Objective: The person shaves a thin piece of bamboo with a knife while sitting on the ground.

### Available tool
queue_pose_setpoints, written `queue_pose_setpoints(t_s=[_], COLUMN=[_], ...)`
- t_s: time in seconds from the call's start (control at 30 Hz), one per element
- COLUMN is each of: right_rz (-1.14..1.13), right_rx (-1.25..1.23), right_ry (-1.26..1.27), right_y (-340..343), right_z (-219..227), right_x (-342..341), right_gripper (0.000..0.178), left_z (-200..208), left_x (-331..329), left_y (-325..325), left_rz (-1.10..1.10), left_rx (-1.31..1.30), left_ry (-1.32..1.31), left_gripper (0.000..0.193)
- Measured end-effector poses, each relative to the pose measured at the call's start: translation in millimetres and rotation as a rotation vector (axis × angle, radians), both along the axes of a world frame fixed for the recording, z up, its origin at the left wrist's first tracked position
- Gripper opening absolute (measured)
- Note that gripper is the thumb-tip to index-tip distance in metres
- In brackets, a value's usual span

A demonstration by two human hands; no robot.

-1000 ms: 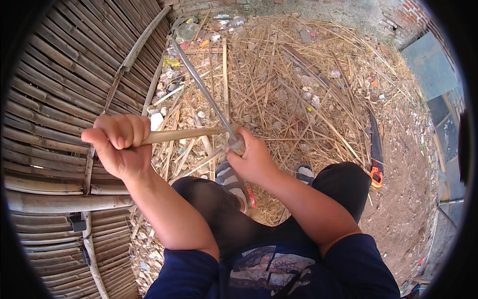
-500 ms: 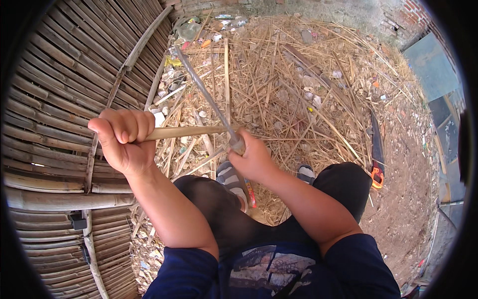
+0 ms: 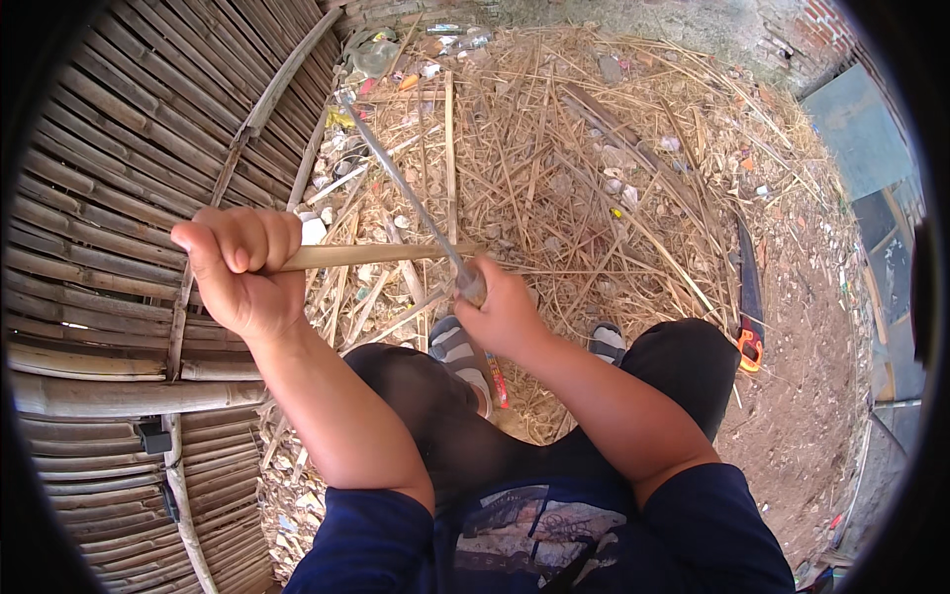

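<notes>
My left hand (image 3: 247,267) is closed round one end of a pale bamboo strip (image 3: 376,254), which reaches across to the right. My right hand (image 3: 503,309) grips the handle of a long knife (image 3: 411,198), its narrow grey blade pointing away and to the left. Close to the handle, the blade crosses the strip near the strip's right end. Whether the edge bites into the bamboo cannot be made out. Both hands are held over the littered ground, in front of my knees.
A handsaw (image 3: 750,297) with an orange handle lies right of my knee. A slatted bamboo wall (image 3: 119,198) stands close on the left. Straw, bamboo splinters (image 3: 534,168) and rubbish cover the ground ahead. A grey-blue panel (image 3: 859,134) leans at the far right.
The knife's tip has swung slightly to the left. My left hand and the bamboo strip have shifted a little to the left; both grips are the same.
</notes>
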State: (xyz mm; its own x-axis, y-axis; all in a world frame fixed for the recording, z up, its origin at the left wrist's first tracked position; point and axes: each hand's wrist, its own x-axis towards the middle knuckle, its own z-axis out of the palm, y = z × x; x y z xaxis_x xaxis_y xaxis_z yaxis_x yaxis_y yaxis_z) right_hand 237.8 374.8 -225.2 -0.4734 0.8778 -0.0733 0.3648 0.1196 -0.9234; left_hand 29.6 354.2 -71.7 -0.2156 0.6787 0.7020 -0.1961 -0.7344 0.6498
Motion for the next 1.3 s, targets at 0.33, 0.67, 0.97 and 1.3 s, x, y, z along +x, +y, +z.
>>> queue_pose_setpoints(t_s=[0.33, 0.67, 0.97, 1.3], right_rz=[0.042, 0.002, -0.063, 0.016], right_rx=[-0.034, -0.014, -0.02, -0.013], right_ry=[-0.246, -0.354, -0.038, -0.288], right_y=[21.0, 12.3, 17.2, 31.4], right_z=[-41.7, -122.0, -45.5, -84.9], right_x=[10.0, 11.2, -9.9, 2.9], right_gripper=[0.041, 0.044, 0.038, 0.044], left_z=[3.8, 2.9, 2.2, 3.8], left_x=[-8.1, -6.0, -1.9, -15.4], left_y=[2.5, -1.0, 2.9, 1.5], left_rz=[0.007, 0.036, 0.099, 0.299], left_rx=[-0.003, -0.008, -0.009, -0.052], left_ry=[-0.121, -0.079, -0.119, -0.231], left_gripper=[0.051, 0.048, 0.051, 0.049])
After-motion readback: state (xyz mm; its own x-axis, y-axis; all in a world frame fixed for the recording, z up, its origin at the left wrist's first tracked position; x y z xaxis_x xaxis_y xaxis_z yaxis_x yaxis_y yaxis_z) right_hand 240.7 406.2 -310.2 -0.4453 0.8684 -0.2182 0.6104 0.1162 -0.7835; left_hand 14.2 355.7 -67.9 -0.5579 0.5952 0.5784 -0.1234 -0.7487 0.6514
